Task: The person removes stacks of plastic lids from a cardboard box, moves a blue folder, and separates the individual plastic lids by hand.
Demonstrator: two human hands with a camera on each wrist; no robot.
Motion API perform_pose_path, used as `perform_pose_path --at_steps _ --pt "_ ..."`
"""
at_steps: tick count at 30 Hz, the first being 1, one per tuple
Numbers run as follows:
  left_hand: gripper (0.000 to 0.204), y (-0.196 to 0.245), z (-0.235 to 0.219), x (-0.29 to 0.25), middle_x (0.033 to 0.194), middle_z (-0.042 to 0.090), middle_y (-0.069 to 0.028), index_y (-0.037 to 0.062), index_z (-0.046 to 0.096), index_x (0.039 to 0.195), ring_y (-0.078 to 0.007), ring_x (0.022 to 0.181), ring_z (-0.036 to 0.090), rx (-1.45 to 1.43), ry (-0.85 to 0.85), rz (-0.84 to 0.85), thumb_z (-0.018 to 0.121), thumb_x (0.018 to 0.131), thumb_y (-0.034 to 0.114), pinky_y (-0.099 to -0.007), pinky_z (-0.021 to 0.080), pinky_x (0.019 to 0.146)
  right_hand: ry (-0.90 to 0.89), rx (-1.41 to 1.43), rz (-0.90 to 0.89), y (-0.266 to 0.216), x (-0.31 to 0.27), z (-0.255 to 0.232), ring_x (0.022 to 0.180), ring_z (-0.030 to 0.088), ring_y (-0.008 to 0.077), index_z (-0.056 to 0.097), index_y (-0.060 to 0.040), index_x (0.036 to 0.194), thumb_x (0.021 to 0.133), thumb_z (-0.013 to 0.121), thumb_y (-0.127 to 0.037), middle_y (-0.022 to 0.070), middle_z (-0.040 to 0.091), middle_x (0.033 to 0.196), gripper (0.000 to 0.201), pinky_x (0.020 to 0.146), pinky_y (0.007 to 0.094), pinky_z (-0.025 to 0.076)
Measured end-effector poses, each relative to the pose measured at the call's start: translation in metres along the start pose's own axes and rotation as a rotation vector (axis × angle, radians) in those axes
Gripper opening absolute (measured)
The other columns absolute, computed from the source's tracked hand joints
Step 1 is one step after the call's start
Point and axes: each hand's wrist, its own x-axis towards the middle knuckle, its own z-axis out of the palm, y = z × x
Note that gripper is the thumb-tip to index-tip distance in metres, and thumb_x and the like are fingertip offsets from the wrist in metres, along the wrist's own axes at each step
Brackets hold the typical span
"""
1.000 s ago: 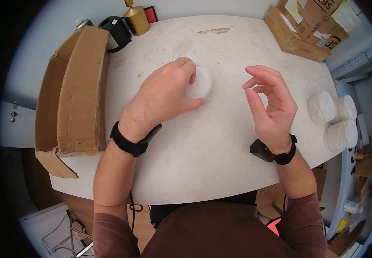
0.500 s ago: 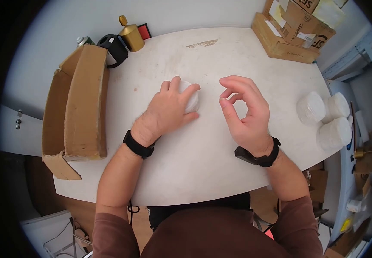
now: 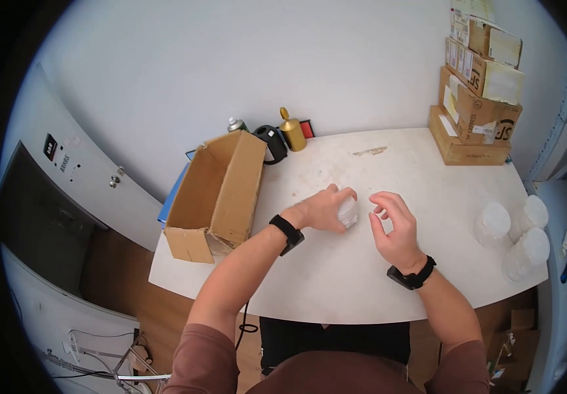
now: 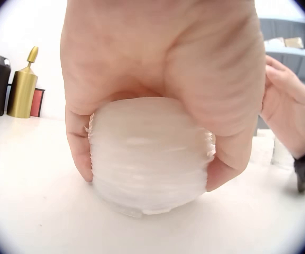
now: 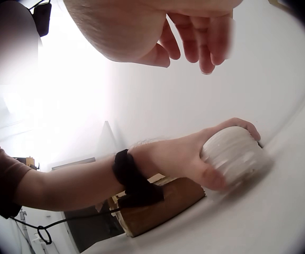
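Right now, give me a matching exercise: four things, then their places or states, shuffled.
1. Gold metallic bottle
2. Open brown cardboard box
3. Single white cylinder
4. Three white cylinders

A. Right side of the white table
B. Gripped by the left hand
C. Beside a red-and-black panel
D. Left side of the table

Pairs: 1-C; 2-D; 3-B; 4-A

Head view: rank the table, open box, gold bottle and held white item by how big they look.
1. Table
2. Open box
3. Unsure: gold bottle and held white item, which the left hand partly hides.
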Motion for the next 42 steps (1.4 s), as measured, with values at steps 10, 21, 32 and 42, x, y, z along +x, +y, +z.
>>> perform_pose_path --at_steps 10,21,32,42 --pt "0.080 0.047 -0.072 -0.128 0.131 0.057 -0.0093 0.0163 0.047 0.147 -0.0222 0.123 0.059 -0.626 0.264 0.072 0.083 0.076 0.017 -0.0375 0.051 0.103 -0.028 -0.004 0.056 -0.003 0.001 0.000 0.090 0.070 0.0211 0.068 0.0015 0.125 0.090 0.069 0.013 0.0149 0.069 0.126 0.036 0.074 0.0313 0.055" --pt "0.080 -0.137 -0.224 -0.194 0.134 0.059 -0.0199 0.0117 0.048 0.149 -0.0352 0.119 0.065 -0.146 0.550 -0.346 0.081 0.077 0.021 -0.0456 0.056 0.103 -0.065 -0.047 0.088 -0.001 0.001 0.000 0.093 0.070 0.0232 0.068 0.0040 0.124 0.090 0.065 0.015 0.0182 0.069 0.127 0.036 0.076 0.0322 0.056" --pt "0.092 -0.232 -0.182 -0.118 0.148 0.052 -0.0340 0.0170 0.049 0.153 -0.0518 0.132 0.060 0.364 0.208 -0.719 0.088 0.075 0.045 -0.0544 0.053 0.112 -0.099 -0.058 0.147 0.001 0.002 -0.004 0.092 0.070 0.0262 0.069 0.0031 0.124 0.086 0.069 0.011 0.0186 0.070 0.126 0.039 0.075 0.0348 0.056" --pt "0.092 -0.247 -0.156 -0.081 0.131 0.060 -0.0364 0.0078 0.040 0.153 -0.0542 0.131 0.060 0.106 0.380 -0.484 0.088 0.083 0.044 -0.0538 0.052 0.112 -0.107 -0.048 0.205 0.003 0.002 -0.006 0.093 0.070 0.0253 0.069 0.0030 0.124 0.085 0.070 0.012 0.0180 0.070 0.127 0.040 0.076 0.0342 0.056"
